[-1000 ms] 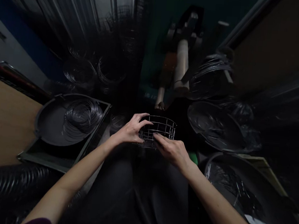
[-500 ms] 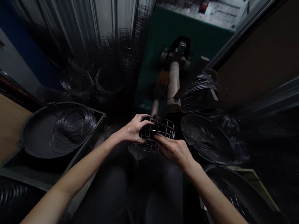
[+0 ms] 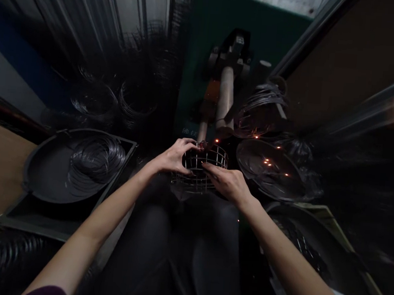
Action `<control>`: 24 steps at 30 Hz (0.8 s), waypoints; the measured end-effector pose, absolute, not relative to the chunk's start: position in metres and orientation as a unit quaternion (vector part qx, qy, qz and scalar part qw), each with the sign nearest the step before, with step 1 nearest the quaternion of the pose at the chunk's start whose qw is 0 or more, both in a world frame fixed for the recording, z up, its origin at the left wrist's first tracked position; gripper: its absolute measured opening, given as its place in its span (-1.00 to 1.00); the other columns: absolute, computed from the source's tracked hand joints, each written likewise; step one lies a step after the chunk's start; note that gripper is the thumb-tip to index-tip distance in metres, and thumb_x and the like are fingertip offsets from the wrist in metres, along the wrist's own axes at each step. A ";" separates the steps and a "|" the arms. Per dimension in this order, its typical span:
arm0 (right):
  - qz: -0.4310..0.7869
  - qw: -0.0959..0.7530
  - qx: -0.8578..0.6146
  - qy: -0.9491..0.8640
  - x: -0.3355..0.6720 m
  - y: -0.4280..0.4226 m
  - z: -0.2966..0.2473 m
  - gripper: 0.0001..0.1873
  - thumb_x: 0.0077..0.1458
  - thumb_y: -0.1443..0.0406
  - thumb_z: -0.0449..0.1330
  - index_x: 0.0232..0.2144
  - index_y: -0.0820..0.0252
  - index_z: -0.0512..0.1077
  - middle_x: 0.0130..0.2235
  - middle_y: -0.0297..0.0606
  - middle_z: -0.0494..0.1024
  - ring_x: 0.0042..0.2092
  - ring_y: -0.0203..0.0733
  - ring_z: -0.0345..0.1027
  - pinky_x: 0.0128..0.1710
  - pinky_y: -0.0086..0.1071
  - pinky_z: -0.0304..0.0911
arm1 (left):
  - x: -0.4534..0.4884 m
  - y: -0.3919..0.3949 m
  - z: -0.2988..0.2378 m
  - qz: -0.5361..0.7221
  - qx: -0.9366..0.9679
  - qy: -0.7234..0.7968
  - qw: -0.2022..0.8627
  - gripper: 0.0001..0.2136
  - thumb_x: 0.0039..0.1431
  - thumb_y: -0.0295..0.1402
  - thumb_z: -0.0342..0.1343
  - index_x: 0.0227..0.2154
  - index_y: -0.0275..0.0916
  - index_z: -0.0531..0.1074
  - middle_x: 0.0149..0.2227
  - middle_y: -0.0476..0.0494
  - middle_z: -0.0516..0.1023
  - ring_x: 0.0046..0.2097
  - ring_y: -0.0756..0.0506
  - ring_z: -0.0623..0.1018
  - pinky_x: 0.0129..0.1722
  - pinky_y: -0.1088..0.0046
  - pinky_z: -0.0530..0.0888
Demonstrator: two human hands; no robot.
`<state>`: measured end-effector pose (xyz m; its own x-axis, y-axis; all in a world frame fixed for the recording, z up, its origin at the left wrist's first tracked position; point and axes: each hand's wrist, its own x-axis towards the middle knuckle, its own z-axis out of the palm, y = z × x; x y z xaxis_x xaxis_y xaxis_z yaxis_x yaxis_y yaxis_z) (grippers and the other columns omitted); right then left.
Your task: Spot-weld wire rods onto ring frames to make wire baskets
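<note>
Between my hands sits a round wire basket [image 3: 213, 160], its upper rim against the lower electrode of a spot welder [image 3: 225, 99]. My left hand [image 3: 177, 157] grips the basket's left side, thumb below and fingers over the top wires. On the near right side of the basket, my right hand [image 3: 230, 182] presses its fingers together on the wires. A tiny glow shows at the electrode tip, and orange sparks [image 3: 267, 162] fly to the right. Whether a loose wire lies under my fingers is too dark to tell.
A black pan [image 3: 48, 167] with wire rings [image 3: 97, 160] stands at left. At right are another dark pan [image 3: 250, 163], a larger basin [image 3: 337, 267] and a wire bundle [image 3: 263, 102]. More wire hoops [image 3: 93, 98] lie by the back wall. The green machine body [image 3: 206, 30] rises ahead.
Sparks have appeared around the electrode and to the right of the basket. My hands keep their hold on the basket. The view has tilted slightly downward.
</note>
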<state>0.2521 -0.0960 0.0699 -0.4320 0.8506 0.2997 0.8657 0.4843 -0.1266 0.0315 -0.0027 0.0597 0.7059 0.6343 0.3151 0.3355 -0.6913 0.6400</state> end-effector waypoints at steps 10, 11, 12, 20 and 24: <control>-0.056 0.283 -0.576 -0.765 0.250 -0.082 0.066 -0.78 0.22 0.25 0.04 -0.32 0.17 0.47 -0.31 -0.24 0.43 -0.37 -0.30 0.34 -0.43 -0.49 0.19 | 0.036 0.023 0.057 0.272 0.871 0.300 0.277 -0.32 -0.33 -0.31 0.40 -0.03 -0.21 0.34 0.11 -0.27 0.20 0.18 -0.30 0.23 0.17 0.04 0.24; -0.050 0.286 -0.577 -0.763 0.251 -0.080 0.067 -0.78 0.22 0.25 0.05 -0.33 0.16 0.47 -0.32 -0.24 0.43 -0.37 -0.30 0.32 -0.44 -0.48 0.18 | 0.036 0.025 0.057 0.274 0.872 0.297 0.277 -0.33 -0.32 -0.30 0.39 -0.03 -0.21 0.34 0.10 -0.27 0.21 0.18 -0.30 0.23 0.17 0.04 0.24; -0.045 0.288 -0.580 -0.760 0.251 -0.078 0.067 -0.79 0.22 0.24 0.05 -0.34 0.16 0.47 -0.32 -0.25 0.42 -0.37 -0.30 0.32 -0.44 -0.48 0.17 | 0.037 0.026 0.057 0.275 0.873 0.292 0.277 -0.34 -0.30 -0.29 0.39 -0.03 -0.22 0.34 0.10 -0.27 0.21 0.18 -0.29 0.23 0.18 0.05 0.24; -0.004 0.324 -0.617 -0.717 0.249 -0.043 0.065 -0.85 0.13 0.25 0.15 -0.40 0.18 0.47 -0.35 -0.25 0.39 -0.38 -0.26 0.29 -0.42 -0.44 0.16 | 0.042 0.062 0.060 0.258 0.873 0.322 0.261 -0.31 -0.33 -0.28 0.39 -0.03 -0.27 0.33 0.07 -0.25 0.27 0.14 -0.27 0.28 0.16 0.15 0.26; 0.032 0.377 -0.619 -0.688 0.254 -0.060 0.070 -0.80 0.12 0.21 0.17 -0.23 0.16 0.46 -0.26 -0.23 0.47 -0.27 -0.21 0.35 -0.26 -0.40 0.24 | 0.034 0.054 0.070 0.264 0.872 0.323 0.258 -0.27 -0.30 -0.23 0.38 0.02 -0.30 0.29 0.06 -0.24 0.32 0.11 -0.26 0.32 0.16 0.17 0.27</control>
<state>0.2542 -0.0598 0.0704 0.0514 0.8758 0.4800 0.8282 0.2312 -0.5106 0.0337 0.0544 0.0699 0.6523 0.6991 0.2928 0.4268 -0.6581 0.6202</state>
